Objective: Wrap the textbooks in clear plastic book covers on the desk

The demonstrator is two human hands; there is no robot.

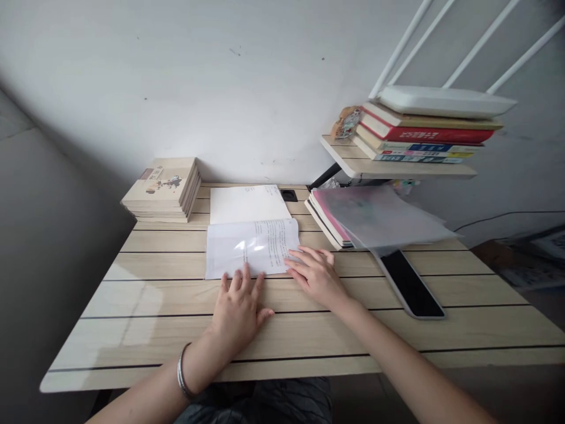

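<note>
An open booklet (247, 205) lies on the wooden desk (168, 294), its far page mostly blank white. Over its near page is a glossy clear plastic cover (225, 250), with printed text showing through and light glinting off it. My left hand (238, 306) rests palm down with spread fingers, the fingertips on the near edge of the cover. At the right edge, my right hand (315, 274) lies flat with its fingers stretched onto the page and cover. Neither hand grasps anything. A silver bangle (180, 371) circles my left wrist.
A stack of books (161, 188) stands at the back left. On the right, a translucent sheet (388, 218) tops a pile of notebooks (326, 221), overhanging a phone (412, 285). A raised shelf (397, 171) bears stacked books (424, 135) and a white device (445, 101).
</note>
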